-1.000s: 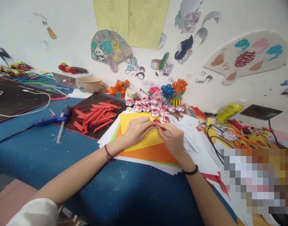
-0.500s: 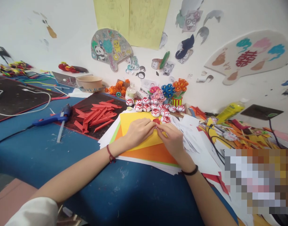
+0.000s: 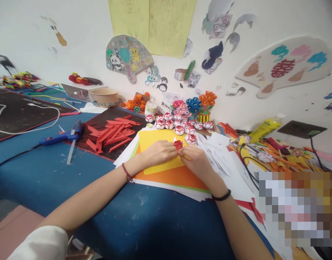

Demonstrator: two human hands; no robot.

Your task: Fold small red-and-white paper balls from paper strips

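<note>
Head view: a small red paper flower [image 3: 178, 145] is held in a narrow fingertip grip between the left hand [image 3: 163, 151] and the right hand [image 3: 196, 159], above a yellow sheet [image 3: 149, 137] on the desk [image 3: 160, 216]. Just beyond the grip, red-and-white flowers [image 3: 179, 129] are clustered; behind them, dark characters on a card [image 3: 166, 106] and the label of a bottle [image 3: 151, 108] cannot be read surely. Left of the grip, red strips [image 3: 110, 133] are heaped on a dark mat [image 3: 107, 115]; far to its upper right, a red double-happiness character [image 3: 283, 68] is shown on a fan-shaped cutout [image 3: 293, 63]
</note>
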